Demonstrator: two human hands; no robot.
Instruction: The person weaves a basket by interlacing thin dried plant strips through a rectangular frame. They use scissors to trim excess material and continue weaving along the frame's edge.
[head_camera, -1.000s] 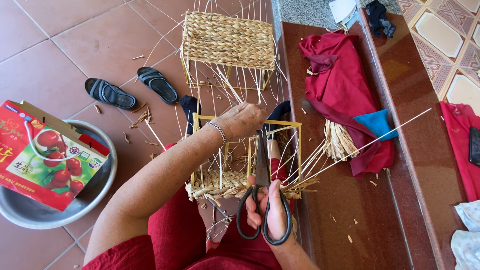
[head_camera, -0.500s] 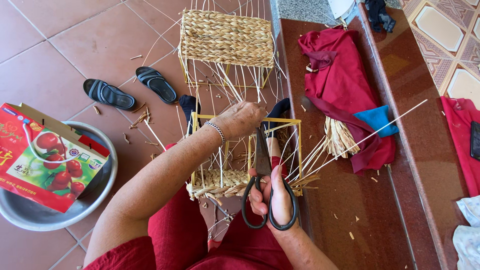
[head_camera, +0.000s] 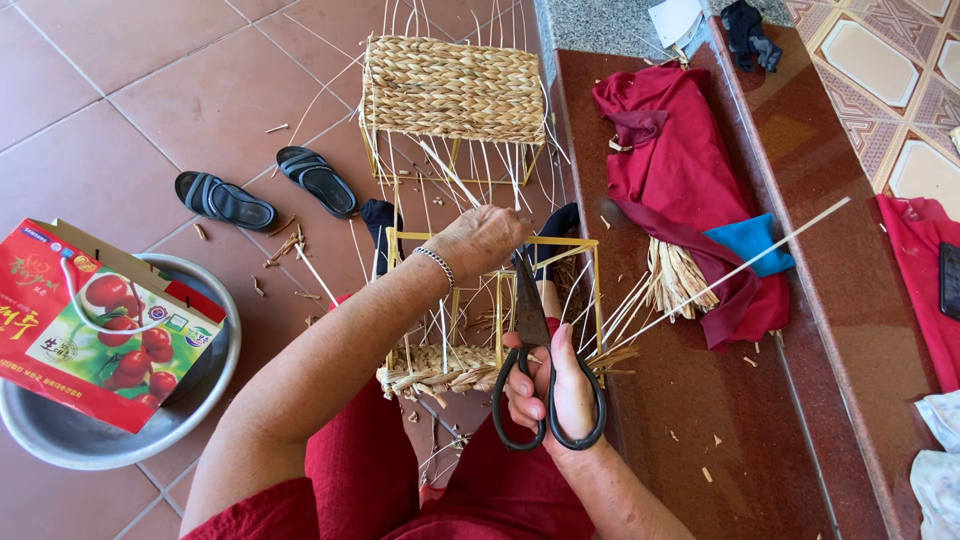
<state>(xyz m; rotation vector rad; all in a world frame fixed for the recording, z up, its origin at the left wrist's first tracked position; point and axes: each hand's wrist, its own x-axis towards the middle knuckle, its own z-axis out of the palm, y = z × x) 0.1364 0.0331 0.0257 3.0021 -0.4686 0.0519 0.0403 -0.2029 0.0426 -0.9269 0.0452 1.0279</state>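
Head view: right hand (head_camera: 555, 385) grips black scissors (head_camera: 535, 370) beside wire basket frame (head_camera: 592, 300).

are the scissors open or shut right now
Shut: the scissors in the right hand show both blades together as one point, up by the left hand.

A half-woven basket (head_camera: 470, 340) rests on the person's lap: a yellow wire frame, box-shaped, with a band of braided straw along its lower edge and pale thin reeds standing and splaying out from it. Large black-handled scissors (head_camera: 535, 360) point upward beside the frame's right part, their dark blades nearly closed among the reeds and their loops lowest.
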